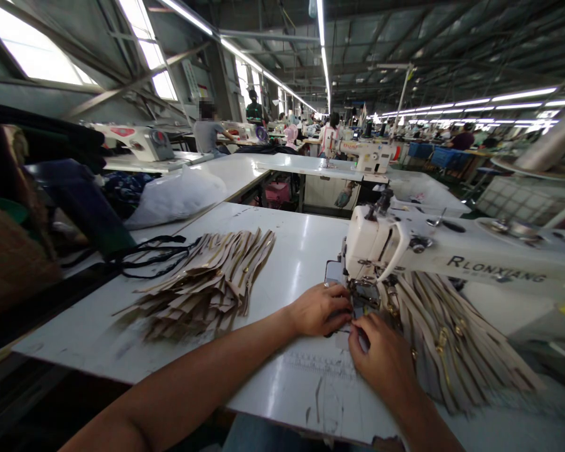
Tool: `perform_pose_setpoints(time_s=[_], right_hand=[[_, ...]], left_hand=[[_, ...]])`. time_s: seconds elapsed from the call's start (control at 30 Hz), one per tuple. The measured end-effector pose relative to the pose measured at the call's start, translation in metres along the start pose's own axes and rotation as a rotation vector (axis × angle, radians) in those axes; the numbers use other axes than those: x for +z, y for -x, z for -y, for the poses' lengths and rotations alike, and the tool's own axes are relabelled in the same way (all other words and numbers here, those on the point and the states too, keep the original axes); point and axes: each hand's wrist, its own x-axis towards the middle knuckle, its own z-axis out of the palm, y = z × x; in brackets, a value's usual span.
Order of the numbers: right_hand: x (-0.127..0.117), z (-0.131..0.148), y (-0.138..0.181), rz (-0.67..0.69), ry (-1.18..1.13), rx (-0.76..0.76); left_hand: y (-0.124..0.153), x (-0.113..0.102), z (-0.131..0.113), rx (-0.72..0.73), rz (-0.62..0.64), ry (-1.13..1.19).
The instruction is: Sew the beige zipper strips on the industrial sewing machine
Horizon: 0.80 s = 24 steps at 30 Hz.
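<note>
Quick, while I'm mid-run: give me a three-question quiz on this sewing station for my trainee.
1. True or false: the left hand and right hand both sit at the needle end of the sewing machine.
2. The zipper pile beside the black cords lies on which side of the left hand? A left, B right, C beneath it.
3. Short answer: what colour is the tabletop?
Key: 1 true; 2 A; 3 white.
</note>
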Motion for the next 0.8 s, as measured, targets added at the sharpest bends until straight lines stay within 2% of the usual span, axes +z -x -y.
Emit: perform_pose_setpoints(time_s=[0.33, 0.8], right_hand=[[0.003, 0.0, -0.01, 0.008, -0.002, 0.009], [0.005, 0.003, -0.008, 0.053, 0.03, 0.031]], left_hand=[[0.0, 0.003, 0.0, -0.089, -0.039, -0.061], [-0.001, 0.002, 0.001, -0.235, -0.014, -0.15]])
